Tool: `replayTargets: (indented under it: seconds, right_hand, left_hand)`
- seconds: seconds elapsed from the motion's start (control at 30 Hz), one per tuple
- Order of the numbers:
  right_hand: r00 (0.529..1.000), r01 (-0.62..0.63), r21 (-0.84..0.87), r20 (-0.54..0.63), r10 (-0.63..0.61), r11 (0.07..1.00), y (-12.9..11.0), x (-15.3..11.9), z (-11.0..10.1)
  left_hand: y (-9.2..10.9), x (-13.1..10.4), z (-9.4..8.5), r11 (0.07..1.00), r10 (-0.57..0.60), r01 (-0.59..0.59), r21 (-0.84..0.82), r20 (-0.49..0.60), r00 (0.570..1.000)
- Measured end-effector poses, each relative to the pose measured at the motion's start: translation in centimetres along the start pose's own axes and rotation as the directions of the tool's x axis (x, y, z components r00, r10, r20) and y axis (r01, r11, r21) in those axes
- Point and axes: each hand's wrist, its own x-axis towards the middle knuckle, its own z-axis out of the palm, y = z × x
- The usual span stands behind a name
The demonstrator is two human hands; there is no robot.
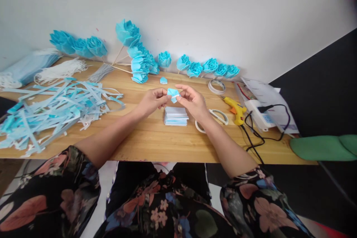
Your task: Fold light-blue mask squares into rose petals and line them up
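Observation:
Between my two hands is a small folded blue-and-white piece of sheet [173, 93], held up over the table. My left hand [154, 100] pinches its left edge between thumb and fingertips. On the other side, my right hand [192, 99] grips its lower right edge with the thumb, fingers curved behind and above. Just below the hands lies a stack of cut white and pale blue pieces [176, 116]. A small folded blue petal-shaped piece [163, 80] rests on the table beyond them. Scissors [220, 116] with white handles lie partly under my right forearm.
Blue handmade flowers [140, 65] on sticks line the wall. Left are a heap of blue and white strips [52, 109], white cords [63, 70] and face masks [30, 67]. Right are a tape roll [216, 86], yellow glue gun [235, 109], power strip [259, 115] and black cables.

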Motion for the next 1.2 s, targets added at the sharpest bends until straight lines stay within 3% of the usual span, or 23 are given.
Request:
replayTargets:
  seconds: [0.2,0.37,0.6,0.7,0.87,1.03,1.1,1.2]
  right_hand:
    - [0.999,0.024,-0.004,-0.047,-0.024,1.0,0.0,0.1,-0.2]
    - [0.999,0.038,-0.011,-0.015,-0.038,0.999,0.1,0.1,0.0]
    - [0.997,0.058,-0.063,-0.047,-0.061,0.996,0.2,0.0,0.0]
    - [0.986,0.076,-0.114,-0.138,-0.091,0.991,0.3,0.9,-1.6]
    - [0.911,0.047,-0.196,-0.395,-0.123,0.98,0.3,1.6,-6.9]
    - [0.934,-0.167,-0.347,-0.354,0.036,0.923,1.4,-1.2,-10.2]
    - [0.944,-0.243,-0.485,-0.316,0.091,0.84,2.1,-2.6,-10.1]
    - [0.961,-0.25,-0.623,-0.255,0.11,0.741,2.6,-4.1,-9.0]
  left_hand:
    - [0.3,0.0,-0.1,0.999,0.029,-0.029,-0.014,-0.011,1.0]
    - [-0.3,0.3,0.1,0.999,-0.008,0.008,0.046,0.003,1.0]
    - [-0.4,0.1,0.3,0.993,0.054,-0.058,0.099,0.046,0.997]
    - [-0.7,0.2,0.2,0.991,0.065,-0.068,0.116,0.026,0.998]
    - [-1.0,0.3,0.1,0.991,0.089,-0.087,0.097,-0.02,0.996]
    - [-1.1,0.3,0.3,0.992,0.1,-0.095,0.088,-0.056,0.993]
    - [-1.2,0.3,0.4,0.993,0.097,-0.092,0.075,-0.058,0.994]
    - [-1.3,0.3,0.5,0.994,0.091,-0.087,0.061,-0.055,0.994]
